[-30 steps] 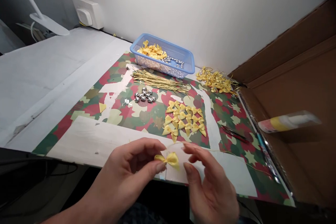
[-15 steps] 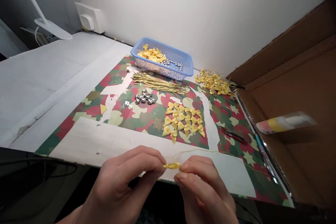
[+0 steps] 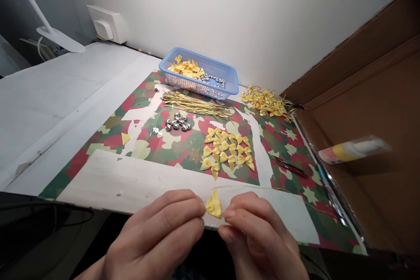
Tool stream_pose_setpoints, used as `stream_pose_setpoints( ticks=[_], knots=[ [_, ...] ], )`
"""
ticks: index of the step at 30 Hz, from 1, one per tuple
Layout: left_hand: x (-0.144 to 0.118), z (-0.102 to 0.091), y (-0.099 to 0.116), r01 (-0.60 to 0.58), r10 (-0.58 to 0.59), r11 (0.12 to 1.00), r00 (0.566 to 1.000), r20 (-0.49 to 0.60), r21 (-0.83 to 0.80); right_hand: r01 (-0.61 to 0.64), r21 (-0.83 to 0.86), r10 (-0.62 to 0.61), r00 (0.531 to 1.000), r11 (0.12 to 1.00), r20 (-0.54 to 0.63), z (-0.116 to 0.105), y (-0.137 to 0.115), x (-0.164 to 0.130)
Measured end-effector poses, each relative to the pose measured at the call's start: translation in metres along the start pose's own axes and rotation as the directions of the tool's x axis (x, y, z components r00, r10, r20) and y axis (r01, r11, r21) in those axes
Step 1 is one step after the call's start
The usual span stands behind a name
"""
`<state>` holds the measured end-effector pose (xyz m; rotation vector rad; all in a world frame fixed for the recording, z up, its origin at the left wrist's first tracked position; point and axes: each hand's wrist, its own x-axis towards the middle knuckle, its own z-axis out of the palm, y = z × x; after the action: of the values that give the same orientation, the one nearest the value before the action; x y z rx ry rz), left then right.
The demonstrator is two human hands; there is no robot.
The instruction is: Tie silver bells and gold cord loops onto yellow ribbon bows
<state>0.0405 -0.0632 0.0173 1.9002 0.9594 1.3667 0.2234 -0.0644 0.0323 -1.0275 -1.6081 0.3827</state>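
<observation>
Both of my hands meet at the table's near edge on one small yellow ribbon bow (image 3: 214, 204). My left hand (image 3: 160, 236) pinches its left side between thumb and fingers. My right hand (image 3: 259, 236) pinches its right side, and a thin gold string (image 3: 262, 188) runs from there off to the right across the white sheet. Only one wing of the bow shows between my fingertips.
On the camouflage-patterned mat lie a cluster of yellow bows (image 3: 228, 148), silver bells (image 3: 177, 122), a bundle of gold strings (image 3: 197, 105), a blue basket (image 3: 229, 79), finished bows (image 3: 265, 101), red-handled scissors (image 3: 290, 167). A glue bottle (image 3: 352, 149) rests in a cardboard box at right.
My hands have closed together on the bow and drawn nearer to me. The bow has turned from spread flat to edge-on, then to one upright wing.
</observation>
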Motion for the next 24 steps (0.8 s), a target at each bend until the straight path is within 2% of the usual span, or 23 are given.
stream_pose_setpoints(
  ticks=[3,5,7,8,10,11,13,14,15,19,22,24],
  knots=[
    [-0.004,0.002,0.002,0.0,0.001,1.0,0.999,-0.034,0.029,-0.011,-0.017,0.011,1.0,1.0,-0.008,0.0,0.0,-0.001],
    [0.001,0.001,0.002,0.023,-0.023,1.0,1.0,-0.012,-0.01,-0.013,-0.035,0.013,1.0,0.999,0.007,0.0,-0.001,-0.001],
    [0.01,-0.001,0.0,0.107,-0.102,0.99,0.993,0.056,-0.088,-0.001,-0.054,0.001,1.0,0.999,0.009,-0.001,-0.002,-0.001],
    [0.016,-0.002,-0.001,0.189,-0.176,0.973,0.979,0.1,-0.135,0.011,-0.068,-0.01,1.0,0.998,0.002,-0.001,-0.002,-0.001],
    [0.028,-0.002,-0.003,0.425,-0.398,0.873,0.904,0.156,-0.241,0.029,-0.11,-0.033,0.999,0.994,-0.034,0.001,-0.001,-0.002],
    [0.033,-0.001,-0.004,0.552,-0.517,0.779,0.834,0.195,-0.297,0.04,-0.131,-0.045,0.998,0.991,-0.034,0.002,0.0,-0.002],
    [0.039,0.001,-0.005,0.679,-0.639,0.633,0.729,0.246,-0.372,0.081,-0.165,-0.084,0.996,0.983,-0.008,0.005,0.004,-0.003],
    [0.04,0.001,-0.006,0.703,-0.66,0.597,0.704,0.262,-0.387,0.115,-0.185,-0.115,0.993,0.976,0.012,0.006,0.006,-0.003],
    [0.04,0.002,-0.006,0.706,-0.665,0.587,0.699,0.262,-0.396,0.163,-0.21,-0.159,0.987,0.964,0.037,0.007,0.009,-0.002],
    [0.038,0.003,-0.006,0.701,-0.659,0.581,0.703,0.267,-0.414,0.305,-0.356,-0.264,0.951,0.883,0.159,0.004,0.011,0.003],
    [0.038,0.001,-0.008,0.722,-0.673,0.542,0.679,0.293,-0.43,0.365,-0.364,-0.292,0.926,0.857,0.241,0.0,0.008,0.008],
    [0.038,0.001,-0.01,0.726,-0.681,0.531,0.672,0.289,-0.436,0.393,-0.348,-0.321,0.914,0.851,0.248,0.0,0.008,0.013]
  ],
)
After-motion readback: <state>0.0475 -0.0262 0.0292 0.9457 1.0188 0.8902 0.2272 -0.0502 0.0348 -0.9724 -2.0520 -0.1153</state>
